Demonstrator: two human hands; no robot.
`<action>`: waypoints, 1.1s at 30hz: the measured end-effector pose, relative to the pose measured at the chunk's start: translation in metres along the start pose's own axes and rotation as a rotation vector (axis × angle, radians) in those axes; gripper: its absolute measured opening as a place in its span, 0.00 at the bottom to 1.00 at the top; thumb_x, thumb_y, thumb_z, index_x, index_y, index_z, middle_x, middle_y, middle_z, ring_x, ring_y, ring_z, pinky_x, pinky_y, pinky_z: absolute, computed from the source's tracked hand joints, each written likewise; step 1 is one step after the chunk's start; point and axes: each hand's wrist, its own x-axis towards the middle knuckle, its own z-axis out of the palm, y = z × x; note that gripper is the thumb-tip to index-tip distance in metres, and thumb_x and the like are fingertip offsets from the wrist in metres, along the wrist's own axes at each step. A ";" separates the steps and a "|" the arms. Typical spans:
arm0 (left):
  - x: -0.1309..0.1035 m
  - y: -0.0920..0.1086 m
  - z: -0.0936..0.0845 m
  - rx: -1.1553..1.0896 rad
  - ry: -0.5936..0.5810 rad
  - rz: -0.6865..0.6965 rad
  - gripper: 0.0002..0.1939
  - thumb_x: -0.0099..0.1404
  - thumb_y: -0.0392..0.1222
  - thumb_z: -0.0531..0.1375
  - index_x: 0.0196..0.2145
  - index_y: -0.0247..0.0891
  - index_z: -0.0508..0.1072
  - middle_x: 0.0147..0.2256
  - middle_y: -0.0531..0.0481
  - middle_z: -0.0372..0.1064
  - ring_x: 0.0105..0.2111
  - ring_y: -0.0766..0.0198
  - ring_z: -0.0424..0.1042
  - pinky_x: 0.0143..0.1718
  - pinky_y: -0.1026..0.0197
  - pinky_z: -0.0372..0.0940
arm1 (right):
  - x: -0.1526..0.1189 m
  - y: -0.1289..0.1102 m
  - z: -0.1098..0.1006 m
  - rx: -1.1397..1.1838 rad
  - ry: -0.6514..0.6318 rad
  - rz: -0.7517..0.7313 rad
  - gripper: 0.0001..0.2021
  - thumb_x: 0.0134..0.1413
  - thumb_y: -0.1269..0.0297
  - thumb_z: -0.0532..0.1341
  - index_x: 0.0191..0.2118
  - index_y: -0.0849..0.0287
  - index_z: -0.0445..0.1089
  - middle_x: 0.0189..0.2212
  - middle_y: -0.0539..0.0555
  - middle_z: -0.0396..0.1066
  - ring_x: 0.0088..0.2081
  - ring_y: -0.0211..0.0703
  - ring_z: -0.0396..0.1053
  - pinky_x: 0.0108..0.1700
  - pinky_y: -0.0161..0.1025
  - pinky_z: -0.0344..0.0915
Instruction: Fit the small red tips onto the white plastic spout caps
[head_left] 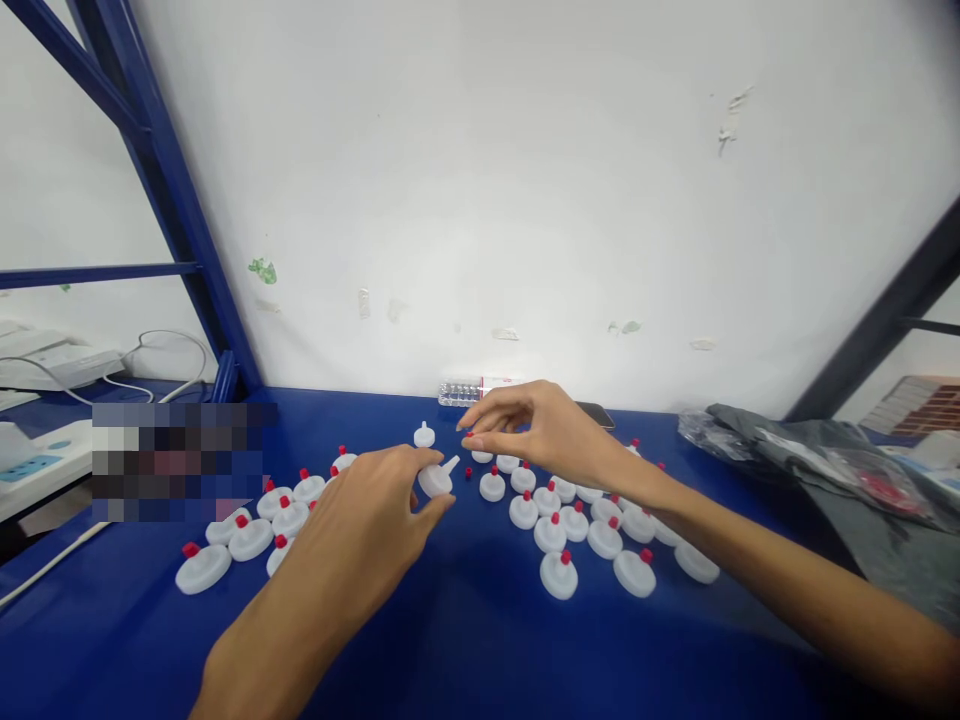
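Observation:
My left hand [375,510] pinches a white nozzle lid [435,481] between thumb and fingers. Its bare spout tilts up to the right. Just to the right, my right hand [525,425] has its thumb and forefinger close together on a small red cap [469,435]. A loose red cap [469,473] lies on the blue table below that hand. Behind the held lid stands another white lid [424,436] with an uncapped spout. Many white lids with red caps [559,574] stand to the right, and another group [251,537] sits on the left, partly hidden by my left hand.
A clear blister-like pack [459,394] and a dark phone-like object [598,415] lie near the wall. Grey plastic bags [795,450] cover the right side of the table [465,640]. Blue metal posts [180,200] rise at the left; a white power strip [52,460] lies there.

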 end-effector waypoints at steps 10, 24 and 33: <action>-0.002 0.005 -0.004 0.002 0.019 0.078 0.19 0.66 0.50 0.61 0.52 0.45 0.79 0.42 0.47 0.81 0.43 0.47 0.78 0.42 0.51 0.65 | -0.001 -0.001 0.009 0.124 -0.061 0.021 0.06 0.54 0.63 0.71 0.37 0.58 0.81 0.31 0.53 0.81 0.33 0.41 0.77 0.36 0.37 0.71; 0.001 0.012 -0.009 -0.153 0.089 0.037 0.33 0.61 0.56 0.65 0.61 0.45 0.72 0.34 0.52 0.81 0.28 0.55 0.77 0.36 0.55 0.66 | -0.002 -0.003 0.002 0.224 -0.072 0.051 0.08 0.49 0.64 0.73 0.36 0.58 0.78 0.30 0.51 0.79 0.33 0.39 0.76 0.35 0.34 0.70; -0.002 -0.002 -0.029 -0.136 0.215 -0.005 0.23 0.66 0.59 0.56 0.50 0.46 0.78 0.32 0.51 0.80 0.35 0.50 0.79 0.43 0.51 0.69 | -0.007 0.031 0.007 -0.364 -0.363 0.183 0.02 0.52 0.69 0.69 0.30 0.58 0.76 0.28 0.50 0.80 0.24 0.39 0.74 0.23 0.34 0.61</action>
